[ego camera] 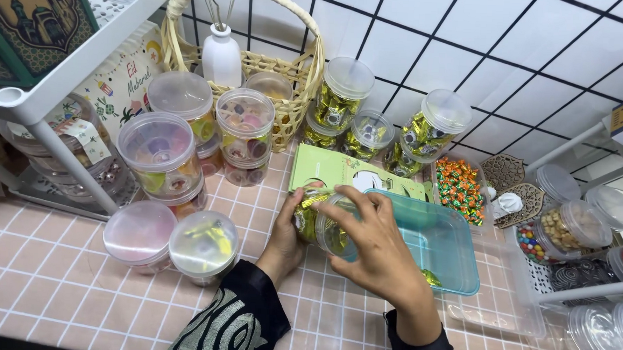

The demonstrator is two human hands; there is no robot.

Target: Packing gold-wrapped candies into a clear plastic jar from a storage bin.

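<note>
two hands meet at the centre of a pink-tiled surface (pixel 55 283), both on one clear round jar (pixel 321 224) filled with gold-wrapped sweets. the jar lies tilted on its side, just left of a shallow blue plastic tray (pixel 455 262) and partly over its near-left corner. the left hand (pixel 282 245) cups the jar from below and behind, its fingers mostly hidden, so their spread cannot be told. the right hand (pixel 378 251) covers the jar's mouth end, its fingers (pixel 347 200) curled and clamped around the rim. one loose gold-wrapped sweet (pixel 431 277) lies in the tray near the right wrist. a green card box (pixel 339 173) lies flat just beyond the hands. far from the hands stand three lidded jars of gold sweets (pixel 391 122) beside a woven basket (pixel 287 90) holding a white bottle (pixel 222 55). to the left, stacked jars of mixed coloured sweets (pixel 187 141) stand near a white shelf frame (pixel 67 157), with two lidded jars (pixel 175 242) nearer. at right, a clear tub of orange and green sweets (pixel 459 190) sits beside further jars (pixel 575 225).
</note>
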